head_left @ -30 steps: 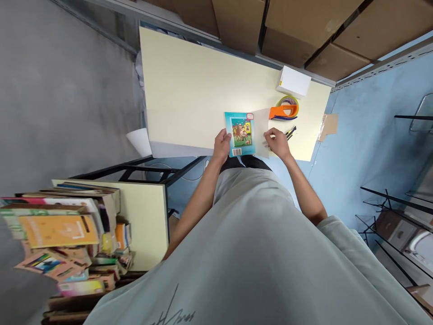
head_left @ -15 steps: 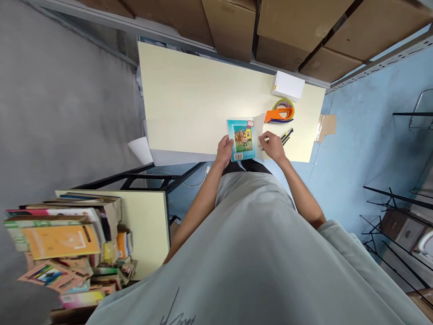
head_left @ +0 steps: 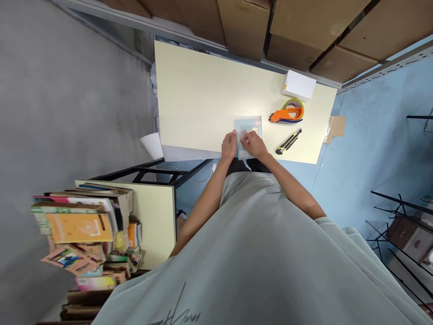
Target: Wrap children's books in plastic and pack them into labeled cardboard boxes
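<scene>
Obs.: thin book (head_left: 249, 127) lies flat on the pale yellow table (head_left: 196, 99), near the table's 6 o'clock edge, directly in front of the standing person. The cover looks washed-out, as if under a translucent sheet; blur prevents reading it.

Left hand (head_left: 229, 145): at the book's 9 o'clock edge, fingers close together and touching it. Cannot tell whether it grips the edge or only steadies it.

Right hand (head_left: 254, 144): palm down on the book's 5 o'clock part, fingers pointing toward 10 o'clock. Motion blur; cannot tell whether they press flat or pinch the sheet.

Surroundings, taken from the book:
- orange tape dispenser (head_left: 287, 113) at 2 o'clock, apart from the book
- yellow-black utility knife (head_left: 288, 141) at 3 o'clock, near the right hand, untouched
- small white box (head_left: 298, 85) at 1 o'clock, by the table's far edge
- pile of books (head_left: 81, 234) at 8 o'clock, well apart, beside a second table (head_left: 154, 216)
</scene>
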A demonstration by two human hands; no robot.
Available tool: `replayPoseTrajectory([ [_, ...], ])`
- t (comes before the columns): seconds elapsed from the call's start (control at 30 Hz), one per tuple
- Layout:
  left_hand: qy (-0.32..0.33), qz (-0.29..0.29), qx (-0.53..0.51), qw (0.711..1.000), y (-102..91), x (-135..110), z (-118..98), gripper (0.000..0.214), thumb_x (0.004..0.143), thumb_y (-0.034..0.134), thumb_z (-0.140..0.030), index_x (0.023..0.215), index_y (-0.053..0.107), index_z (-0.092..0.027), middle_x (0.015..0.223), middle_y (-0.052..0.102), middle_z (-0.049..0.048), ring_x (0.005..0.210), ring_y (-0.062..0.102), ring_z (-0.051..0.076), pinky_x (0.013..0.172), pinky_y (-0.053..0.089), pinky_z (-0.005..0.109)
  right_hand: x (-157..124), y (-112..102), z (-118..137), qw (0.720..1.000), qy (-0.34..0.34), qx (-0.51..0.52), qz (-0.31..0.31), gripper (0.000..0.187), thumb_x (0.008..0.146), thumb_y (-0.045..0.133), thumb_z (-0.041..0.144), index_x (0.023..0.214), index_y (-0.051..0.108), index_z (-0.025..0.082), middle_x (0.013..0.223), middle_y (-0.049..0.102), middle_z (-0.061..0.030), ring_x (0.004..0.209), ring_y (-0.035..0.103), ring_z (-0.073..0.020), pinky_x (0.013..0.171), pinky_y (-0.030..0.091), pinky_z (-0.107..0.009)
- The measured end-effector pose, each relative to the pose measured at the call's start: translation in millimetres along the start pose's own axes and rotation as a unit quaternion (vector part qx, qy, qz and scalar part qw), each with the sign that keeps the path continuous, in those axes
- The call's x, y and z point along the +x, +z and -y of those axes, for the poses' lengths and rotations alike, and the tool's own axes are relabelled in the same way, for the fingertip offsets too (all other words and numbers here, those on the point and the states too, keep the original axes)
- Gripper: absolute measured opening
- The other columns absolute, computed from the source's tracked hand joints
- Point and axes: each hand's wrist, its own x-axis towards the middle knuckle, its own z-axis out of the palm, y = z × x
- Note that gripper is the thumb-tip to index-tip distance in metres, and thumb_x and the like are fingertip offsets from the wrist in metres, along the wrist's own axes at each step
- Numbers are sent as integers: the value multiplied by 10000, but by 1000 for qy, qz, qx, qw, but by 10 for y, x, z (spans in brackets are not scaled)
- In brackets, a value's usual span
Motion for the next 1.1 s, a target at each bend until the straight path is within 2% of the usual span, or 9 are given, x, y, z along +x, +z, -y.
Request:
replayPoseTrajectory([
  [0.13, -71, -60, 78, 993, 58, 26, 10, 415, 793, 963, -441, 1076, 749, -227, 961, 786, 69, 992, 773, 300, 1053, 600, 471, -52, -101, -235, 999, -8, 46, -2, 104, 1068, 659, 269, 1070, 749, 217, 1251, 773, -113, 1030, 758, -231, 1031, 606, -366],
  [0.27, -52, -64, 79, 993, 90, 34, 38, 303, 796, 892, -254, 1073, 770, -238, 939, 786, 48, 873, 770, 262, 1041, 610, 477, -145, -262, -516, 983, 124, 62, -124, 151, 1031, 652, 316, 1128, 719, 222, 1194, 803, -117, 1008, 771, -253, 1044, 605, -420],
  [0.43, -33, -63, 58, 996, 41, 42, 86, 220, 837, 823, -259, 1055, 815, -237, 981, 837, 55, 853, 782, 249, 1030, 632, 473, -105, -221, -609, 964, 204, 127, -116, 187, 924, 755, 395, 987, 644, 259, 972, 777, -48, 1000, 744, -264, 1025, 592, -425],
  [0.57, -26, -50, 65, 996, 6, 56, 84, 172, 863, 817, -284, 1019, 842, -216, 992, 860, 80, 910, 811, 281, 1032, 639, 470, -39, -158, -516, 952, 226, 170, -118, 260, 870, 775, 395, 886, 544, 277, 846, 660, 19, 873, 669, -222, 890, 563, -352],
  [0.7, -17, -33, 81, 996, 30, 79, 23, 204, 893, 799, -265, 1074, 865, -196, 1111, 868, 103, 956, 818, 271, 1061, 635, 437, -78, -247, -388, 956, 212, 157, -130, 283, 869, 750, 356, 861, 475, 291, 830, 592, 45, 827, 611, -200, 843, 502, -330],
  [0.83, -29, 1, 68, 997, 159, 96, -83, 215, 934, 749, -236, 1109, 866, -196, 1063, 867, 95, 983, 810, 277, 1074, 628, 443, -175, -442, -235, 962, 172, 123, -170, 272, 903, 712, 367, 886, 448, 300, 832, 595, 39, 810, 612, -212, 832, 468, -342],
  [0.93, -22, -14, 74, 997, 288, 93, -173, 235, 889, 790, -188, 1119, 838, -206, 1064, 856, 96, 1032, 791, 295, 1105, 605, 467, -229, -513, -62, 970, 136, 77, -187, 250, 915, 679, 342, 905, 432, 306, 816, 593, 41, 781, 605, -219, 817, 448, -347],
  [1.0, -18, -20, 63, 998, 336, 82, -221, 254, 866, 794, -172, 1115, 817, -213, 1088, 848, 96, 1041, 780, 292, 1092, 608, 464, -247, -480, 87, 976, 112, 58, -179, 235, 921, 662, 320, 916, 427, 307, 822, 602, 38, 773, 604, -219, 809, 448, -345],
  [1.1, -31, 41, -7, 999, 270, 54, -246, 208, 872, 735, -178, 1065, 810, -192, 1068, 852, 89, 1006, 783, 266, 1012, 639, 419, -239, -332, 320, 983, 83, 44, -158, 215, 946, 644, 299, 927, 431, 302, 874, 629, 20, 806, 624, -219, 824, 475, -346],
])
